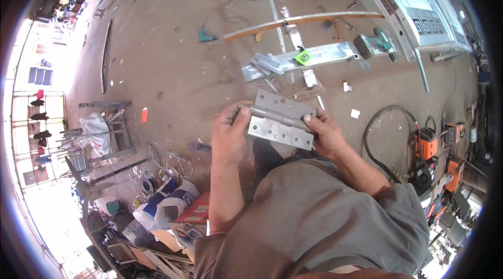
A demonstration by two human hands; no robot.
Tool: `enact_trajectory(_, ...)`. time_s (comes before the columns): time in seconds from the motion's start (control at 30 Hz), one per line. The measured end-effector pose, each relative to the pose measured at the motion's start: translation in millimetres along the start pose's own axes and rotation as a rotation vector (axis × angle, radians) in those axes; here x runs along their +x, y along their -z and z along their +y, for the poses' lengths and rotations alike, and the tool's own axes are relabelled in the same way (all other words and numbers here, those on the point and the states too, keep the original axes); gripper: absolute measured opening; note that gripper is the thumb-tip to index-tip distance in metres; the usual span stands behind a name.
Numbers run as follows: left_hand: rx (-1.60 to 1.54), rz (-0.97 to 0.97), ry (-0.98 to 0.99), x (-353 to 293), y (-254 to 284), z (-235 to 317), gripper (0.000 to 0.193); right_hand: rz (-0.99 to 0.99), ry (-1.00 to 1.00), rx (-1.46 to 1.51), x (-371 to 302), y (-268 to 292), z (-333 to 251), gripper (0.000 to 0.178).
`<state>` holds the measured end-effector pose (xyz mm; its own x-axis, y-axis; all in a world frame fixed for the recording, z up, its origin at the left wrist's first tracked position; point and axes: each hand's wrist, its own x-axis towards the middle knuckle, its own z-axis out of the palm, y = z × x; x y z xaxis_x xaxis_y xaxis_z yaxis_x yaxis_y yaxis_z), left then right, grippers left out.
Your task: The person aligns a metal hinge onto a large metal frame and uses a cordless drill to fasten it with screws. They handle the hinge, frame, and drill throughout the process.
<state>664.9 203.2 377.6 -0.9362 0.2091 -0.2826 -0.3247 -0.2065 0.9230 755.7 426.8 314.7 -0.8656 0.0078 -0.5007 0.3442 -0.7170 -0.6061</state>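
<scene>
A silver metal butt hinge (280, 133) is held up in front of my body, its two leaves spread apart with a row of screw holes in each. The knuckle barrel runs across between them. My left hand (233, 122) pinches the hinge at the left end of the barrel, thumb on top. At the other end my right hand (325, 130) grips it, thumb pressed near the barrel's right end. The fingers under the hinge are mostly hidden.
On the floor ahead lie a metal bar (304, 59), a green tape measure (302, 57), a cordless drill (385, 44) and a teal corded drill (207, 35). A metal trestle (123, 130) stands left. Orange machines (427, 144) with a black cable (371, 124) are at right.
</scene>
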Motion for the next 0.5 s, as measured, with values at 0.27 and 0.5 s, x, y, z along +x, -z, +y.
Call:
enact_trajectory(0.27, -0.157, 0.098, 0.024, 32.8, 157.6, 33.0, 0.03, -0.062, -0.093, -0.001, 81.6, -125.9, 68.4, 0.034)
enact_trajectory(0.5, -0.284, 0.14, 0.033, 57.8, 256.7, 67.8, 0.035, -0.075, 0.064, -0.176, 135.8, -210.9, 113.9, 0.034)
